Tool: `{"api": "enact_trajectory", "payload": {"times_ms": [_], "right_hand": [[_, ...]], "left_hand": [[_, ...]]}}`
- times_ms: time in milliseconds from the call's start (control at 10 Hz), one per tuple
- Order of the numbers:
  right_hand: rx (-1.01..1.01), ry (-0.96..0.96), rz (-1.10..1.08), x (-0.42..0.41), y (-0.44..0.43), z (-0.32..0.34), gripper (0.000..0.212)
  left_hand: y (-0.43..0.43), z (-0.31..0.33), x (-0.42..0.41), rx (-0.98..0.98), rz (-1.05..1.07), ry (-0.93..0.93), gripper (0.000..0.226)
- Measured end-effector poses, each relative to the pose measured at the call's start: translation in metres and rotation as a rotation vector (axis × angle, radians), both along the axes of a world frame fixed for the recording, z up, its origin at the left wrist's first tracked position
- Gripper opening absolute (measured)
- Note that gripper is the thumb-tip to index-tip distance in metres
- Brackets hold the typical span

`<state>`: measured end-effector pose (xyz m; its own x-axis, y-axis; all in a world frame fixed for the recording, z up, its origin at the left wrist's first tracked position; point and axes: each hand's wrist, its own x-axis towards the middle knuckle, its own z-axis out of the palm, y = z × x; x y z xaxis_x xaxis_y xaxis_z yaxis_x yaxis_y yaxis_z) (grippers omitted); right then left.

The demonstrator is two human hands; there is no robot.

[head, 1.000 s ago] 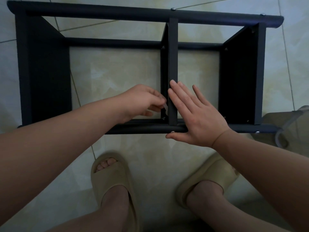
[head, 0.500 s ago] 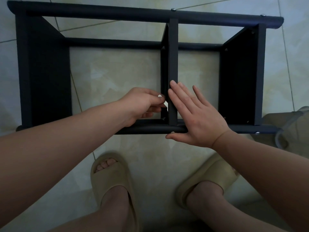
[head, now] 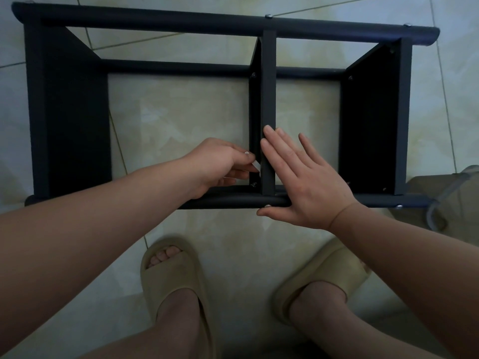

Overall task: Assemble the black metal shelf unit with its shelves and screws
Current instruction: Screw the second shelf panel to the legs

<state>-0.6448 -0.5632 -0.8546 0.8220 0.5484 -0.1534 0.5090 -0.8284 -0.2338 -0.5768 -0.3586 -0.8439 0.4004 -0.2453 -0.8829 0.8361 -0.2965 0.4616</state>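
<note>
My head camera is looking steeply down, close over the black metal shelf frame (head: 268,99) filling the upper frame, my beige foam slippers (head: 172,278) below.

Person, bare arms and legs, beige slippers.
Thick foam slides: left slipper (head: 168,281), right slipper (head: 329,273), open toe, wide single strap, plain.

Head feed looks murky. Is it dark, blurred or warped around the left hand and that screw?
Head view: dim, bluish light, no glare; the shelf unit loses surface detail in its black panels. Head view: sharp at the left hand, its pale tool and the screw below. Head view: wide-angle stretch makes the forearms loom at the edges.
</note>
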Motion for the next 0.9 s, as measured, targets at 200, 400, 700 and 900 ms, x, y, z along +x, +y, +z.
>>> {"api": "enact_trajectory", "payload": {"times_ms": [200,400,700,900], "right_hand": [[0.000,0.001,0.000,-0.0001,0.0003,0.0000,0.109],[0.002,-0.001,0.001,0.0001,0.0000,-0.0005,0.109],[0.000,0.007,0.003,-0.0002,0.0004,-0.0006,0.109],[-0.001,0.008,0.001,-0.0002,0.0002,-0.0001,0.109]], "left_hand": [[-0.0005,0.0016,0.0032,0.005,-0.026,0.008,0.018],[-0.0012,0.0017,0.0019,-0.032,-0.029,0.026,0.008],[0.0029,0.0003,0.0056,-0.070,-0.113,-0.016,0.013],[0.0067,-0.0026,0.0040,-0.089,-0.123,-0.022,0.013]]}}
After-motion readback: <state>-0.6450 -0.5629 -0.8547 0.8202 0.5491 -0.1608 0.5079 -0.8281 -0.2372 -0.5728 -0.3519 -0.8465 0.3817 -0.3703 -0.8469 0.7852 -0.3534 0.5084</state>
